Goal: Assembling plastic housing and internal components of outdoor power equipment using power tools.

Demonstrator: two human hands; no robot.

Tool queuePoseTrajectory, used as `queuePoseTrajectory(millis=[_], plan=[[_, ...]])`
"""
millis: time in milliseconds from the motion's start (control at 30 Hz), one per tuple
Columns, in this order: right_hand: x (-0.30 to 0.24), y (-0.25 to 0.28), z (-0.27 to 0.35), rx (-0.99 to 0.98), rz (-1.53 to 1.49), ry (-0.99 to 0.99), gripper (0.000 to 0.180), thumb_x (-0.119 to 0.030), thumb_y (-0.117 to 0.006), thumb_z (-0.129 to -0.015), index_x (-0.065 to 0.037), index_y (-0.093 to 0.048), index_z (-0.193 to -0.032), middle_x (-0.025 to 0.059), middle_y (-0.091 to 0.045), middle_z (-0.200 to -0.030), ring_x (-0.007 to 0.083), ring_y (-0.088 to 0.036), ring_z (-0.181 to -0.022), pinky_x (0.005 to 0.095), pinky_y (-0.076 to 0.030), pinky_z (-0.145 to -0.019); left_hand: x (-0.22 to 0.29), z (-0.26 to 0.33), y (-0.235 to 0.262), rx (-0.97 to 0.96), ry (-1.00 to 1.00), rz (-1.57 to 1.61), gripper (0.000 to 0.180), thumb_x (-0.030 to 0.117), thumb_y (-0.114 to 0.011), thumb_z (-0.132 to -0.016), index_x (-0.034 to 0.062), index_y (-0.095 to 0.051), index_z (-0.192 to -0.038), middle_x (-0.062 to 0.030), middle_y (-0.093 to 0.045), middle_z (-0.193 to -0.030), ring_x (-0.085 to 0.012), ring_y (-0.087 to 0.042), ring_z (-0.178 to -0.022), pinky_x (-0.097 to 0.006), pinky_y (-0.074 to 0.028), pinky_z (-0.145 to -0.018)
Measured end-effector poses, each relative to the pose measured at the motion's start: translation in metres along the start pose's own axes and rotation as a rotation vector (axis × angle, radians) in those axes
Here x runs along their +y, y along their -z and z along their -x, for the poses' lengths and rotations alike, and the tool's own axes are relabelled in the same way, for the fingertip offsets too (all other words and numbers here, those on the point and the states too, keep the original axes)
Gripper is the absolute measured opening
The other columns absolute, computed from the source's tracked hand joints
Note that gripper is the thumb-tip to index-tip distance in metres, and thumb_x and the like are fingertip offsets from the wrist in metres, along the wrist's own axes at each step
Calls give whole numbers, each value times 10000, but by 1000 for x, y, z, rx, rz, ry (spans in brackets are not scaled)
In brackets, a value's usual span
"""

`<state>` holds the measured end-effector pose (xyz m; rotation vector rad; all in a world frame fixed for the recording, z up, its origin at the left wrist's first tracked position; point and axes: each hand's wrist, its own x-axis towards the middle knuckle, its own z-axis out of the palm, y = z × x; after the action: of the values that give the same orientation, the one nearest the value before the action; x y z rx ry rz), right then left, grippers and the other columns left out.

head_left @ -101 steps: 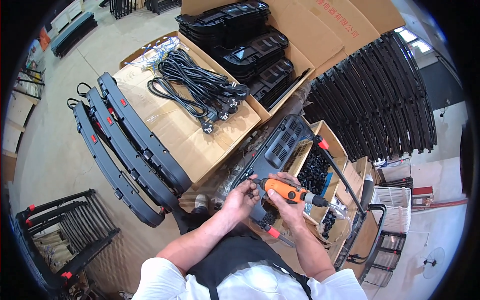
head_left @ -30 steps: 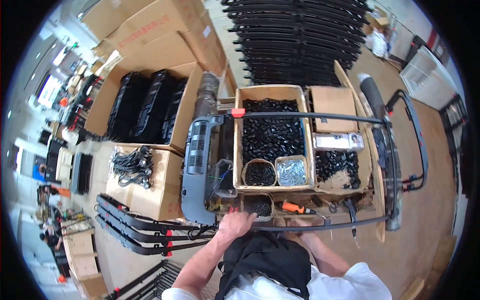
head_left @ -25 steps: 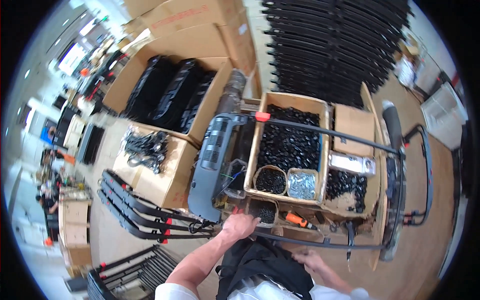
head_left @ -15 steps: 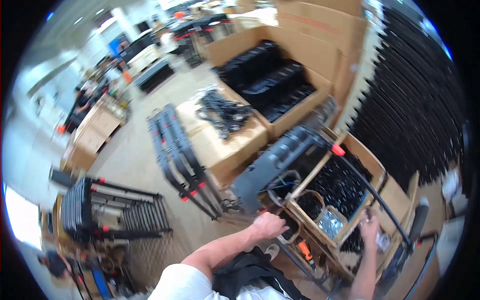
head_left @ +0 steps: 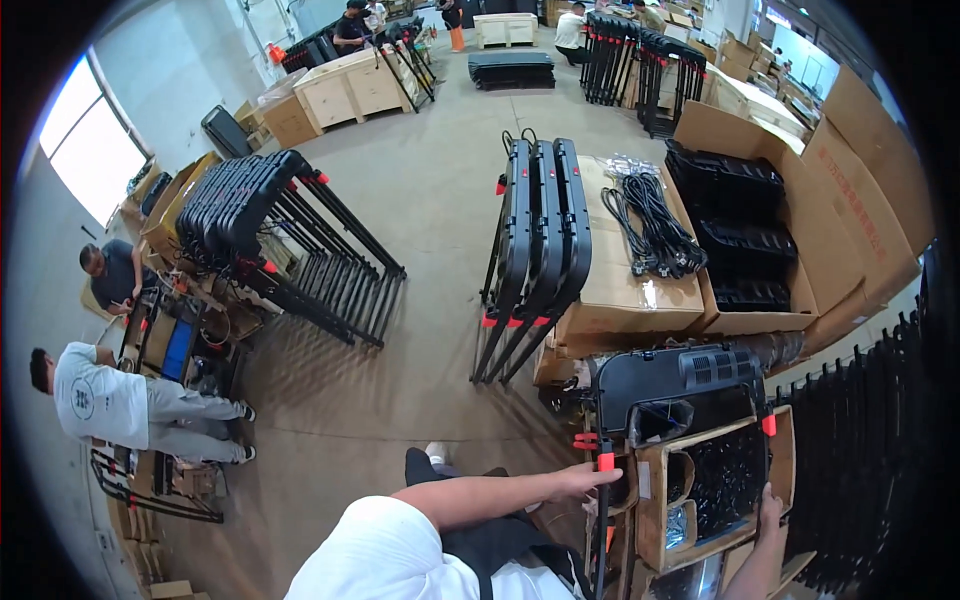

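A black tubular frame with a dark vented panel [head_left: 640, 385] lies before me at the lower right, its two legs running back toward me. My left hand [head_left: 580, 482] is closed round the left leg, just beside a red clip [head_left: 606, 462]. On the other side, my right hand [head_left: 769, 508] is closed on the right leg, with its fingertips partly hidden. Between the legs sits an open carton [head_left: 653, 520] of small black parts [head_left: 722, 470]. Its left side holds a small container of silvery pieces [head_left: 677, 525].
Beyond the frame, coiled black cables [head_left: 655, 225] lie on a closed carton [head_left: 640, 295], beside an open carton of black panels [head_left: 745, 245]. Three similar frames [head_left: 540, 230] stand ahead. More frames [head_left: 240, 205] and two people [head_left: 110, 400] are at left. Black bars [head_left: 860, 450] line the right.
My view has swung right and levelled. My right hand has moved from over the carton of small parts to the frame's right leg. My left hand stays by the left leg.
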<state>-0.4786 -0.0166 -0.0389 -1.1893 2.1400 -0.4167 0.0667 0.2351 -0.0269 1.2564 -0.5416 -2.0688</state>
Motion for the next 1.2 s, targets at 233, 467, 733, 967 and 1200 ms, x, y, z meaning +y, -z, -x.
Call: queuePoseTrajectory(millis=[233,467,733,967,1200], plan=[[-13,67,55,160,122,299,639,-561,-641,-1002,66,-726,-1089,57,-644,-782,118,-542,-676,316,-447,-623,-13,-3,-4,109,-51,-43,494,551,-613,-1029,60,-648,-991,-61,-689,-917,-166,-667,-905,-347,-542,-862],[-163,111,226,441,177,705,484,-401,-553,-1089,59,-629,-958,55,-560,-753,118,-464,-763,325,-431,-678,42,83,26,53,-260,88,292,328,-607,-1069,45,-666,-1028,-52,-706,-940,-149,-662,-895,-336,-533,-885],[-302,126,440,830,191,779,473,-425,-540,-1101,27,-620,-991,1,-521,-777,105,-448,-760,326,-378,-646,137,176,133,-108,-621,169,233,247,-554,-1079,22,-614,-1066,-81,-701,-929,-203,-690,-929,-356,-541,-894],[-388,22,601,821,-27,647,414,-396,-512,-1115,-15,-674,-1116,-72,-451,-738,42,-376,-628,248,-278,-559,226,230,272,-57,-858,174,216,160,-570,-982,6,-583,-1133,-138,-687,-939,-289,-716,-916,-457,-591,-867],[-416,-114,685,718,86,353,216,-175,-534,-968,0,-648,-1024,94,-604,-729,211,-582,-684,385,-481,-664,290,217,395,156,-842,60,333,167,-640,-948,-10,-608,-1229,-105,-698,-969,-288,-716,-875,-466,-580,-887]])
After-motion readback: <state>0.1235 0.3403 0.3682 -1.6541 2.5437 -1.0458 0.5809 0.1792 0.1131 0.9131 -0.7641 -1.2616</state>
